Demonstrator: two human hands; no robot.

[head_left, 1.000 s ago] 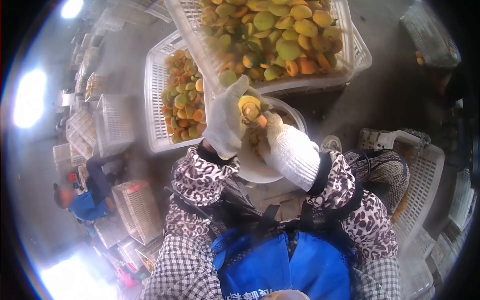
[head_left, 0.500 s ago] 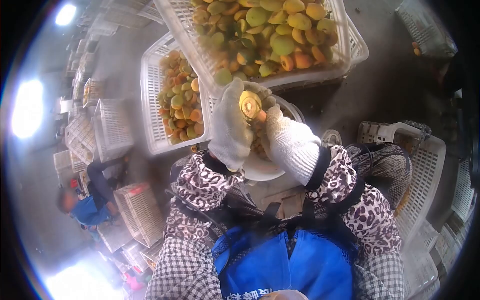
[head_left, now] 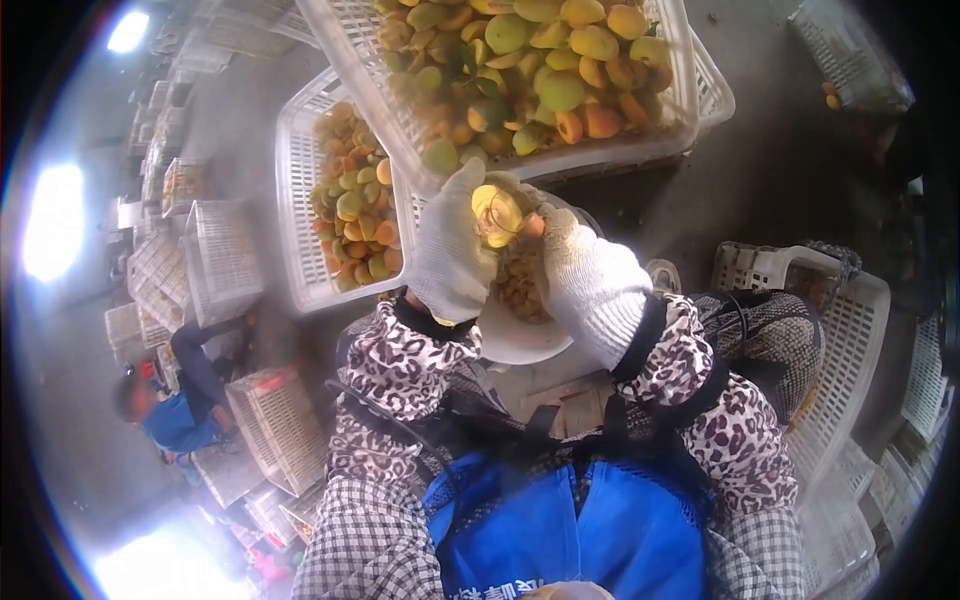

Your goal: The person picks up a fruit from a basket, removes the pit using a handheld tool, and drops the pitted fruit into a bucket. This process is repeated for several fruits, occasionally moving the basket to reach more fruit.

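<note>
My left hand (head_left: 447,245), in a dirty pale knit glove, is closed around a yellow apricot (head_left: 498,214) whose cut face and centre point up. My right hand (head_left: 585,275), also gloved, is closed just right of the fruit. A small orange-brown tip (head_left: 535,225) shows at its fingers; I cannot make out what it is. Below both hands stands a white bowl (head_left: 525,345) with small brownish pieces that look like pits (head_left: 522,285). Ahead, a white plastic crate (head_left: 600,155) holds many green, yellow and orange apricots (head_left: 562,90).
A second crate (head_left: 297,220) with halved-looking fruit stands at left, partly under the front crate. Another crate (head_left: 855,320) is by my right leg. Farther left, a person in blue (head_left: 185,420) is near stacked crates (head_left: 275,425).
The apricot has turned and tilted a little in my left hand. My right hand has shifted slightly, and more of the bowl's contents shows between the hands.
</note>
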